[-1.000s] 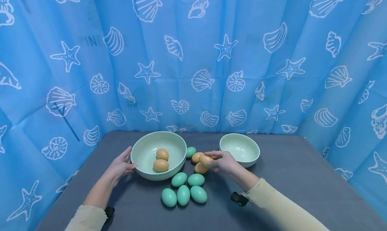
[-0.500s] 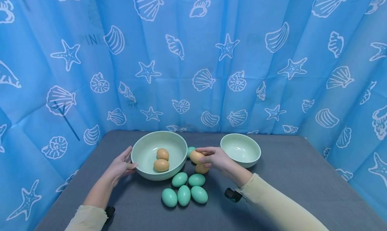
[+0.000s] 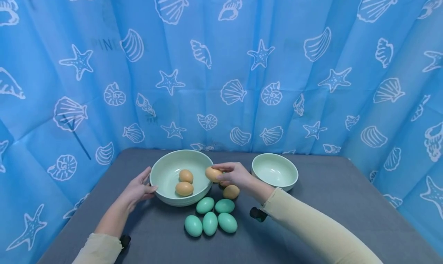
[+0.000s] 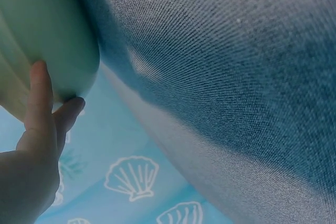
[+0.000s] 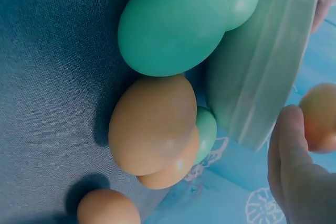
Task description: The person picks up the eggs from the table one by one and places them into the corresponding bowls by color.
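Observation:
My right hand (image 3: 237, 176) pinches a brown egg (image 3: 213, 174) at the right rim of the large pale green bowl (image 3: 162, 175). The same held egg (image 5: 321, 116) shows at the edge of the right wrist view. Inside the bowl lie two brown eggs (image 3: 184, 188). My left hand (image 3: 138, 189) touches the bowl's left side, its extended fingers (image 4: 39, 95) against the outer wall in the left wrist view. Below my right hand, a brown egg (image 3: 231, 192) lies on the table; others (image 5: 152, 124) appear in the right wrist view, partly hidden from the head view.
Several green eggs (image 3: 210, 223) lie in front of the large bowl. A smaller pale green bowl (image 3: 275, 170) stands to the right, behind my right forearm. A grey cloth (image 3: 328, 202) covers the table; a blue shell-patterned curtain (image 3: 221, 64) hangs around it.
My right hand has carried the brown egg leftward from the cluster on the table to the large bowl's rim. My left hand and both bowls have stayed in place.

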A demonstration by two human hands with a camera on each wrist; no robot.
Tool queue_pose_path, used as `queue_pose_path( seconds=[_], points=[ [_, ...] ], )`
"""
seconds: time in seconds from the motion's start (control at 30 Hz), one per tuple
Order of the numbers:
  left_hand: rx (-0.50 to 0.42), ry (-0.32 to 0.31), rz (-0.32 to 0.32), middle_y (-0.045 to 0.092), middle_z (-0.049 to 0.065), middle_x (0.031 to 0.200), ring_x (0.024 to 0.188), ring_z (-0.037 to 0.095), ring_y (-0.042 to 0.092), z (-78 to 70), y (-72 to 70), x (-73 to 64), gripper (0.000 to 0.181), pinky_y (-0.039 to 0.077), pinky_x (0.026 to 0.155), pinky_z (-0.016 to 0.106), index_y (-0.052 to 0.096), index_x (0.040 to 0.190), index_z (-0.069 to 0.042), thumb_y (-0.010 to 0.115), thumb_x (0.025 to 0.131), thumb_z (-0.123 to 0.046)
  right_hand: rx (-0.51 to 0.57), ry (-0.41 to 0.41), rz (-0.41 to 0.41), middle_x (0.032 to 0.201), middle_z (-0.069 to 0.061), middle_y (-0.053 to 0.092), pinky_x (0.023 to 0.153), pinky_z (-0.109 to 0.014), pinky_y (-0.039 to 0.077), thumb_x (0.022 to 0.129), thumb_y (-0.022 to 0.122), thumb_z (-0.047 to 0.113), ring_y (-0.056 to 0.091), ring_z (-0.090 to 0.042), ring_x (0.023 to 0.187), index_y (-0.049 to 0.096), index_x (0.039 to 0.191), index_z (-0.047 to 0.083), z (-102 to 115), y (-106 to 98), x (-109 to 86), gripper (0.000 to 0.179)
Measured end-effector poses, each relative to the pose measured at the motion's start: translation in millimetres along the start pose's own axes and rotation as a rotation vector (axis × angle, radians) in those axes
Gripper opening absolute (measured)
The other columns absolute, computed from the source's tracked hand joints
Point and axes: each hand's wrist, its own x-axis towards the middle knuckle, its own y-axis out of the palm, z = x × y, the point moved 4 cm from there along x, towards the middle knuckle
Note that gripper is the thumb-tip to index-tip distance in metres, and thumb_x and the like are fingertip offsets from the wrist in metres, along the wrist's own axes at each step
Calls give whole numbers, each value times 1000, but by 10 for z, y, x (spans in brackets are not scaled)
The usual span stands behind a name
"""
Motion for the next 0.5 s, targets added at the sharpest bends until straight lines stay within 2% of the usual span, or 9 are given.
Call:
queue_pose_path(
  seconds=[0.13,0.3,0.5],
  points=[
    [-8,-7,1,-8,20,166,151,46,12,16,0,11,86,39,112,56,-5,161,-11,55,100,1,-7,-1,11,140,-21,56,99,-52,53,98,61,3,61,-32,120,60,138,2,15,42,70,40],
    [-13,-14,-4,-8,19,167,151,46,12,26,-7,19,86,39,112,56,-5,161,-11,55,100,1,-18,-38,75,143,-21,53,101,-51,51,99,60,3,58,-33,125,60,138,2,63,99,169,40],
    [-12,-6,1,-9,19,167,151,46,11,16,-5,10,86,37,113,57,-6,161,-10,54,100,2,-40,-41,114,139,-20,56,97,-46,55,97,60,-2,65,-24,109,60,138,1,142,161,287,41]
  ],
)
